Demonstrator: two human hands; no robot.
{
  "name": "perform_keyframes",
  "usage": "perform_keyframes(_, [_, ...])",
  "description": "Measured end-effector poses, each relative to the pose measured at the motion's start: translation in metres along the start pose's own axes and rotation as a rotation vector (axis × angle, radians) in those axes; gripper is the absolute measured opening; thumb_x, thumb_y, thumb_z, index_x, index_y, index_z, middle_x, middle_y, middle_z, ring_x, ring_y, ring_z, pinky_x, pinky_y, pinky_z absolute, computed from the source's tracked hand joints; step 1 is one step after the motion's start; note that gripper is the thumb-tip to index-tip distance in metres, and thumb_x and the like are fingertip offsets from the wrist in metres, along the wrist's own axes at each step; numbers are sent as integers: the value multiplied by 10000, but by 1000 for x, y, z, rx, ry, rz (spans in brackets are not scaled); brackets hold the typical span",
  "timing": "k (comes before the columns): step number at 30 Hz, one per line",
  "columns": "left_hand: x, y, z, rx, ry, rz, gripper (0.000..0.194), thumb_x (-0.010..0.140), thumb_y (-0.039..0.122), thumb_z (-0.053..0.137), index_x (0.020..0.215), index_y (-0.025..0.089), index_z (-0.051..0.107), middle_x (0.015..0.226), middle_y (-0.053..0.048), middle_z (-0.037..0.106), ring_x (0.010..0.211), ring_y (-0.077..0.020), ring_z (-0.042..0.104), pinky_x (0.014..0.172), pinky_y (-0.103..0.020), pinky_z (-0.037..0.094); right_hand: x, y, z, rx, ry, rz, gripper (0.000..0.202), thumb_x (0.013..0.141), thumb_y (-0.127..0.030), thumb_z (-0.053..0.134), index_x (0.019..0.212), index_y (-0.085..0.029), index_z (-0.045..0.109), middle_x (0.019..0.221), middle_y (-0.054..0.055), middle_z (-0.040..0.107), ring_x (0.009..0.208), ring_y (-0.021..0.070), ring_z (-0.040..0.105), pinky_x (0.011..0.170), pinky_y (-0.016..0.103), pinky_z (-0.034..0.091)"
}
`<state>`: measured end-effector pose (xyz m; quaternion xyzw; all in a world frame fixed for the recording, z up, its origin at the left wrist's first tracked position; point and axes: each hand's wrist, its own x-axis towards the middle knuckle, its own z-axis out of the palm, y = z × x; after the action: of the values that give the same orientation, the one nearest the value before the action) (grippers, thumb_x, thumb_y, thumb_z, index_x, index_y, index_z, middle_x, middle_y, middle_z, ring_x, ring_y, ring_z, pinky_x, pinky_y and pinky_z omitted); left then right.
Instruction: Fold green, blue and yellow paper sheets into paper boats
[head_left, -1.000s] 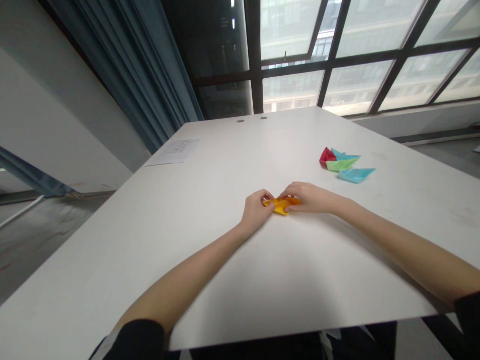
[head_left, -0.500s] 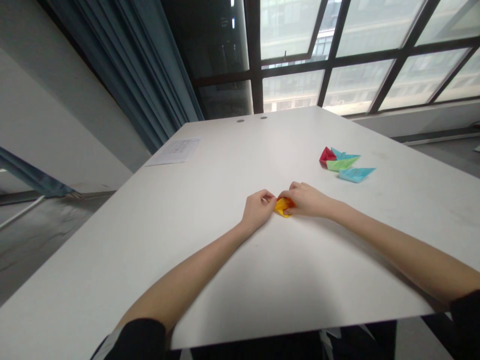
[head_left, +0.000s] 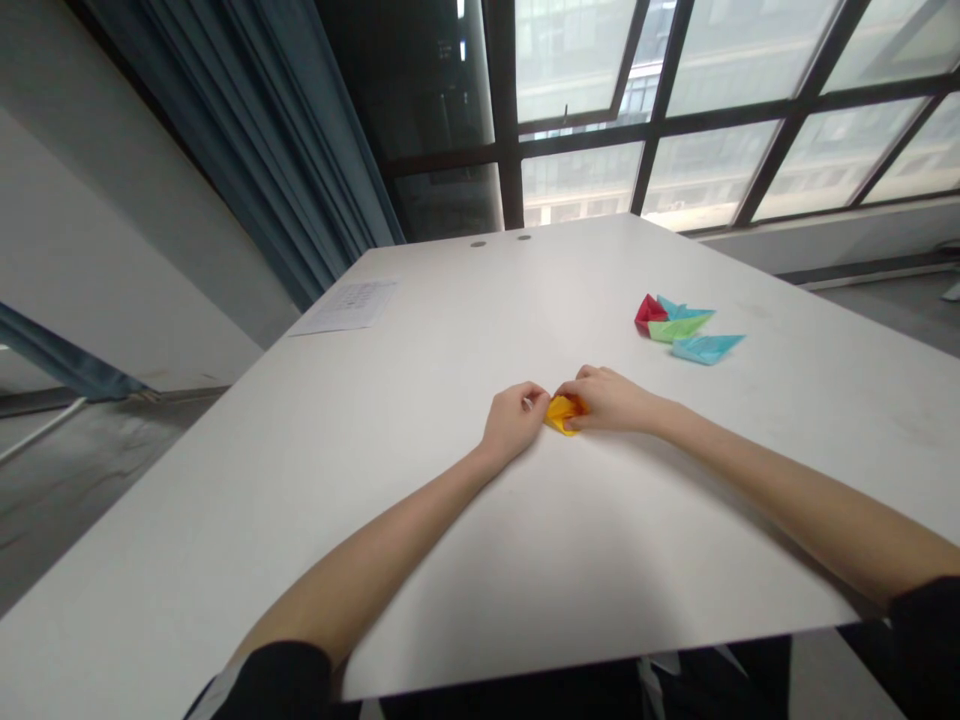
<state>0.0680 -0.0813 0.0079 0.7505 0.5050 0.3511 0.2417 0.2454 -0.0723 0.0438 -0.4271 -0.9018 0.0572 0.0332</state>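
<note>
Between my hands, low over the white table [head_left: 420,560], is a small piece of folded yellow paper [head_left: 559,415], with darker orange showing inside its fold. My left hand [head_left: 514,420] pinches its left end between thumb and fingertips. On the other side my right hand [head_left: 611,400] is closed on the paper, the thumb at its near side and the fingers over the top. The fingers cover part of the paper, so its full shape is hidden.
Right of my hands lie folded paper boats: a red one [head_left: 650,313], a green one [head_left: 679,328], a blue one [head_left: 706,348] and another blue one behind [head_left: 686,312]. A printed sheet [head_left: 346,306] rests at the table's left edge. Windows and a blue curtain stand beyond.
My hands keep hold of the yellow paper with almost no movement. The whole view has shifted slightly.
</note>
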Motion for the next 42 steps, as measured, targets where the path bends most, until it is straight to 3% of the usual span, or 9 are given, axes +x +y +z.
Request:
perform_keyframes(9, [-3,3,-2,53,-17,27,225,802,285,420,793,172,614,761,2,640,598,-99,513,593,-214,399,-2,-3,-4,6,28,-31,308,708,-353,582,977,-206,610,801,63,649,878,219,526,731,296,375])
perform_keyframes(18, [-3,3,-3,98,-30,31,225,818,291,412,830,181,607,773,-2,634,607,-102,520,594,-214,405,1,-5,-1,-64,68,-41,205,742,-190,517,888,-197,661,784,72,654,859,195,540,710,284,357])
perform_keyframes(24, [-3,1,-2,101,-27,32,221,819,289,410,829,181,603,774,-3,633,619,-106,524,602,-218,405,3,-5,3,-65,67,-20,210,750,-200,502,883,-204,665,780,66,662,848,197,534,697,284,352])
perform_keyframes(31, [-3,-1,-2,100,-31,28,223,814,299,413,844,186,603,782,-4,631,615,-109,517,597,-226,401,2,-3,2,-100,25,-21,144,759,-220,508,745,-197,650,726,46,666,852,208,515,665,283,327])
perform_keyframes(38, [-3,2,-3,100,-30,27,217,811,291,416,840,188,605,786,-8,633,617,-109,517,599,-228,403,0,-7,-1,-112,35,-19,142,766,-211,509,749,-204,650,738,43,670,874,206,512,674,286,309])
perform_keyframes(42, [-4,1,-3,108,-28,32,207,809,287,424,837,188,603,786,-5,633,619,-108,520,604,-226,406,0,-6,-4,-88,72,-13,161,772,-288,518,774,-205,655,752,49,668,866,209,510,690,294,314])
